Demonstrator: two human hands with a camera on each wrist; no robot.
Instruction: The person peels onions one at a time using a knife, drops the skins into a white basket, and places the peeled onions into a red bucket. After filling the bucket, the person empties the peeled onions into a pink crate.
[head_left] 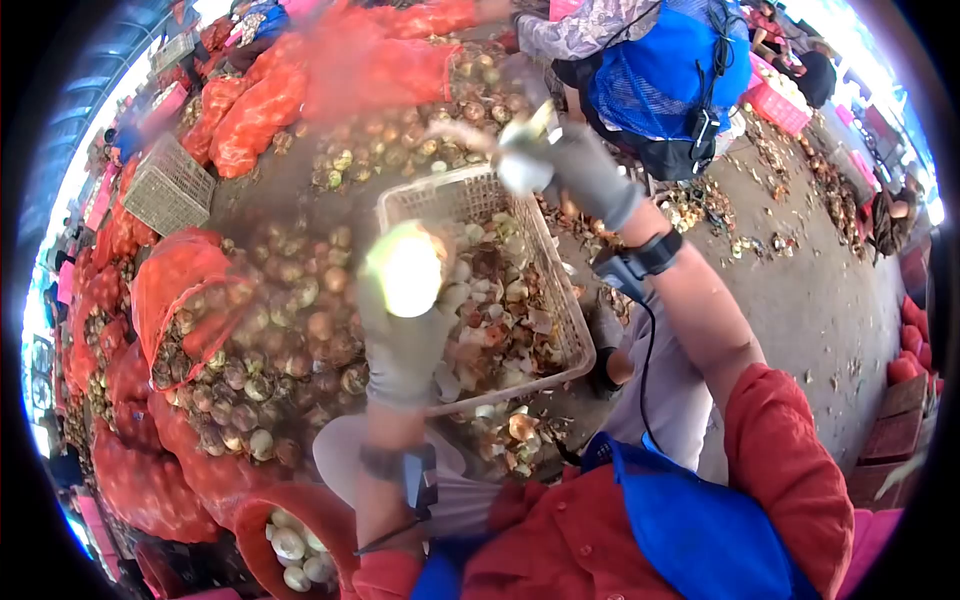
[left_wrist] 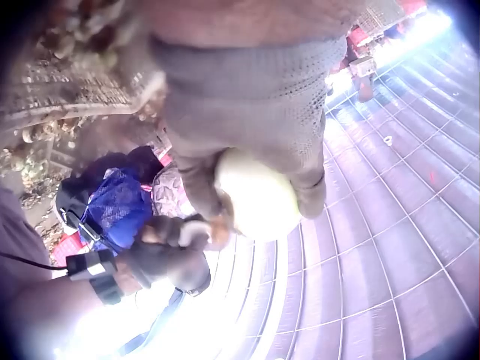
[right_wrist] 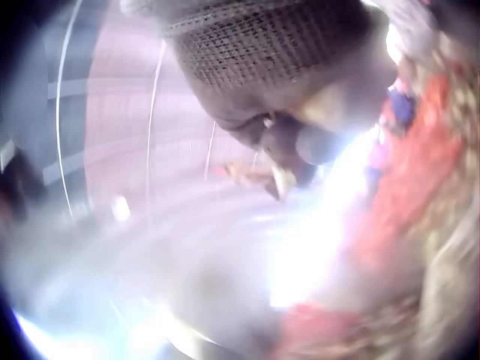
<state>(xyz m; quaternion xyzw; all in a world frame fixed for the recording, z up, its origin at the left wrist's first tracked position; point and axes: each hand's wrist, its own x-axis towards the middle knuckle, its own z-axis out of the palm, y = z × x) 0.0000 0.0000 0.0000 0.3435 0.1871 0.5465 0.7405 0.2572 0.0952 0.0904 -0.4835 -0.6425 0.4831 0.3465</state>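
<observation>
My left hand [head_left: 402,345], in a grey knit glove, grips a pale peeled onion [head_left: 408,272], held up above the basket's left side. In the left wrist view the fingers curl round the onion [left_wrist: 259,196]. The gloved right hand [head_left: 588,178] is raised beyond the basket's far right corner. Its fingers pinch a blurred pale and brown scrap that looks like onion skin [right_wrist: 251,178]. Between the hands stands a cream plastic basket [head_left: 572,335] with loose onion skins [head_left: 505,335] inside.
A heap of unpeeled onions [head_left: 300,310] lies left of the basket, beside red mesh sacks [head_left: 180,275]. A red bucket [head_left: 262,510] with peeled onions is at lower left. An empty crate [head_left: 172,185] stands farther off. Someone in a blue vest [head_left: 670,85] is ahead.
</observation>
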